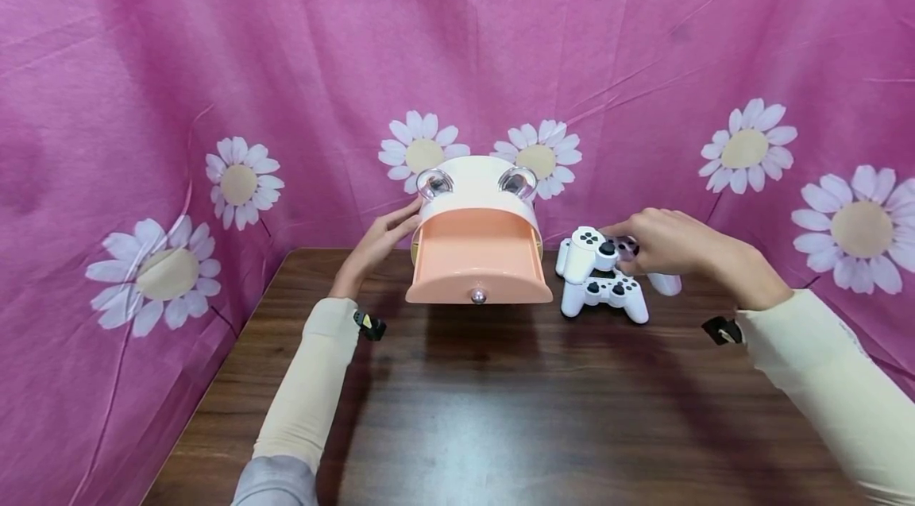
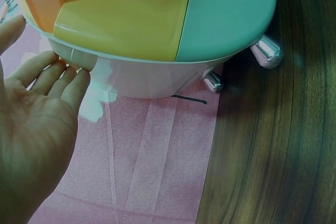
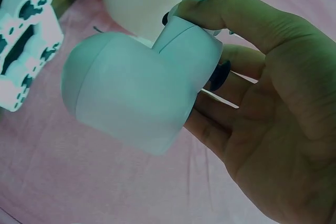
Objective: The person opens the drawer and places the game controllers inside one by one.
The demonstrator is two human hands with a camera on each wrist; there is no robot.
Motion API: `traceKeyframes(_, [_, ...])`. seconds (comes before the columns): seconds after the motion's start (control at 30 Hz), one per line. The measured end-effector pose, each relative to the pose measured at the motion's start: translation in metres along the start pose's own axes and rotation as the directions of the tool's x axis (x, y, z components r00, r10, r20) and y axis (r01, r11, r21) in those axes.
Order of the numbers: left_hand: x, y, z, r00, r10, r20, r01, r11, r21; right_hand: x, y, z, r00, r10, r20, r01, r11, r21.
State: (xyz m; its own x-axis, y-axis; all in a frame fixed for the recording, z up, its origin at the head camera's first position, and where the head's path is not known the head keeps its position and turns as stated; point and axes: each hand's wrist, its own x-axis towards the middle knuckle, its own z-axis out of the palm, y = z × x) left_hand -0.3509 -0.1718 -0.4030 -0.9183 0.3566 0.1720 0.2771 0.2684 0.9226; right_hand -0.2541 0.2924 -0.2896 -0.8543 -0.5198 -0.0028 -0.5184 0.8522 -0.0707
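- at the right of the head view, the right hand (image 1: pixel 665 242) pinches a white two-handled plastic game controller with black thumbsticks (image 1: pixel 587 242), thumb on one side and curled fingers on the other.
- judging by its look, that controller should be light, stiff and a bit slick; i'd trust the middle body or a rounded handle, and spare the thumbsticks, which could snag or take a knock.
- just below it in the frame lies another white controller with black sticks (image 1: pixel 631 301), on the dark wood-grain table (image 1: pixel 457 419); whether the two touch, i can't tell, but the close quarters could make them bump.
- near the middle of the frame stands a rounded white plastic box with shiny bulging eyes (image 1: pixel 477 182), its peach plastic drawer (image 1: pixel 475 248) pulled out, a small shiny round knob (image 1: pixel 478 296) on the front.
- left of the box, the left hand (image 1: pixel 382 244) rests its fingertips on the box's side, fingers only slightly bent, gripping nothing.
- the jutting drawer looks thin, so a hard knock might strain it.
- across the back hangs pink cloth with white daisies (image 1: pixel 457 37).
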Motion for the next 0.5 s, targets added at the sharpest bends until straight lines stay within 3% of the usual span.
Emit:
traceKeyframes(0.33, [-0.001, 0.007, -0.001, 0.999, -0.028, 0.023, 0.028, 1.000, -0.007, 0.010, -0.012, -0.026, 1.000, -0.011, -0.003, 0.011, 1.000, -0.009])
traceKeyframes(0.5, [-0.003, 0.014, 0.000, 0.999, -0.033, 0.032, 0.033, 0.999, -0.007, 0.021, -0.022, -0.040, 0.998, -0.059, -0.017, 0.058, 0.998, -0.028])
